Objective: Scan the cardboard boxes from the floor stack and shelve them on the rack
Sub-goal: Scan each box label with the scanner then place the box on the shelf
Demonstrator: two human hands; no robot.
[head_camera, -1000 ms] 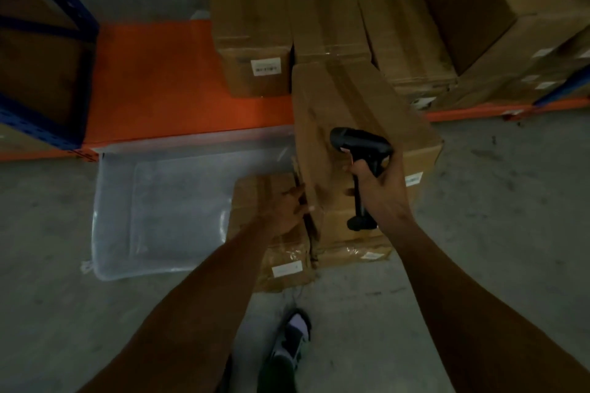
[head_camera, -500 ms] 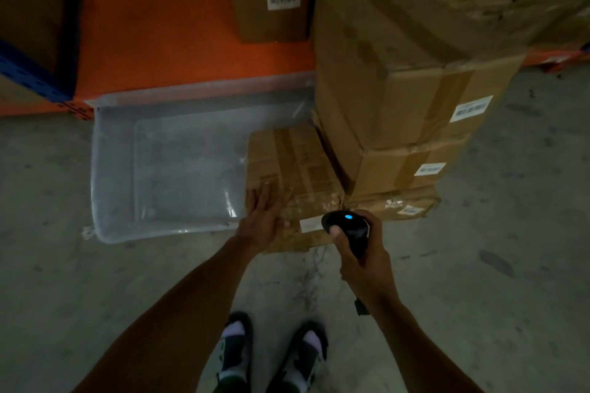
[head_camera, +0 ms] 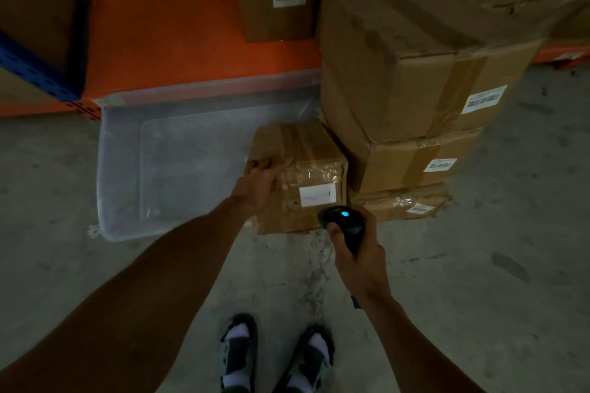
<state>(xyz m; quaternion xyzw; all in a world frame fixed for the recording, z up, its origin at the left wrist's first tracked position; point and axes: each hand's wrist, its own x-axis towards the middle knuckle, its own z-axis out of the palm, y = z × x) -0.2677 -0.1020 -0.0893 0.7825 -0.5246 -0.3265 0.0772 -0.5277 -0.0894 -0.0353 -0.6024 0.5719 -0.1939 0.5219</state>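
A grey concrete floor (head_camera: 479, 297) fills most of the view. At twelve o'clock runs the orange rack shelf (head_camera: 159, 25), framed at ten o'clock by a blue upright (head_camera: 41, 73). On that shelf stands a labelled carton (head_camera: 277, 9), its barcode sticker facing the camera.

Toward two o'clock rises the floor stack (head_camera: 408, 99) of three cardboard boxes, one atop another, each with a white label on its near right face; the lowest is crushed and wrapped in shiny tape.

At nine to ten o'clock a clear plastic bin (head_camera: 127, 169) lies on the floor, its far rim against the shelf edge.

Just beside the stack's left side, near the centre, sits the small box (head_camera: 306, 169), taped across its top, a white label on its near face.

The left hand (head_camera: 260, 187) rests on that box's near left corner, fingers spread over the top edge. The right hand (head_camera: 354, 252) is wrapped around a black scanner (head_camera: 343, 220), whose head shows a blue light and points at the small box's label from just below.

Two sandalled feet (head_camera: 274, 357) in white socks stand at six o'clock.
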